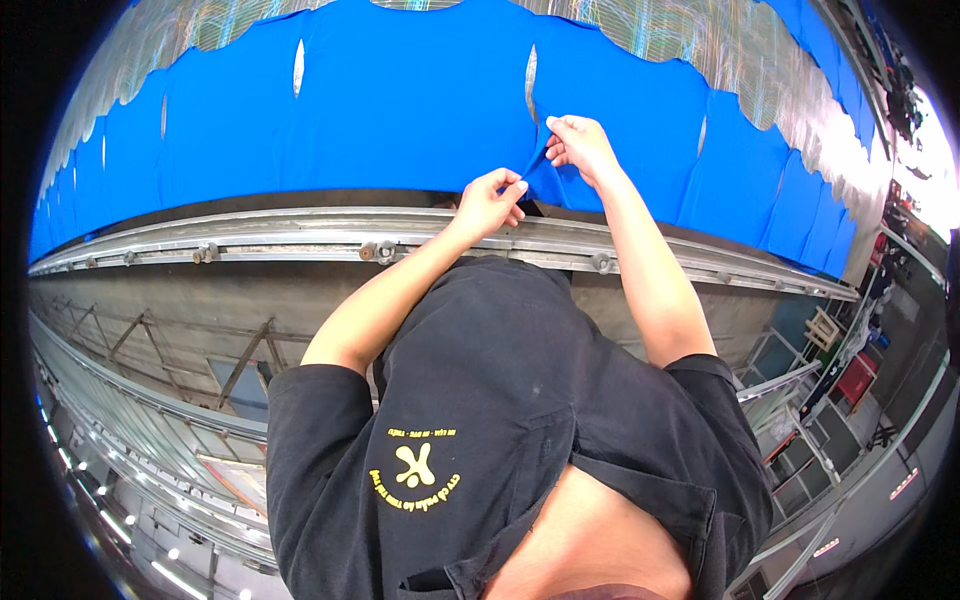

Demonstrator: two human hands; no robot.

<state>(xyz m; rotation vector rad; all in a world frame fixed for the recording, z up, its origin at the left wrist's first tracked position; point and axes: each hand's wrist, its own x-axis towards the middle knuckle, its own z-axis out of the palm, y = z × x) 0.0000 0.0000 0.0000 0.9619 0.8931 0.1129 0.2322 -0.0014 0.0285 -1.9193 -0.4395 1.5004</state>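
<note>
Bright blue fabric panels [410, 105] lie flat along a long table, side by side, with narrow gaps between some of them. My left hand [492, 205] is closed at the near edge of the fabric, with thumb and fingertips pinching its edge. Slightly farther away and to the right, my right hand [580, 148] pinches the same blue cloth below a slit-like gap [532, 75]. Between both hands the fabric edge is lifted and folded into a narrow strip.
A metal rail [300, 236] with round knobs [378, 252] runs along the table's near side, between it and my body. Past the scalloped fabric edge is a shiny surface [690, 30] with coloured lines. A wooden stool [822, 328] and a red item [858, 376] are at right.
</note>
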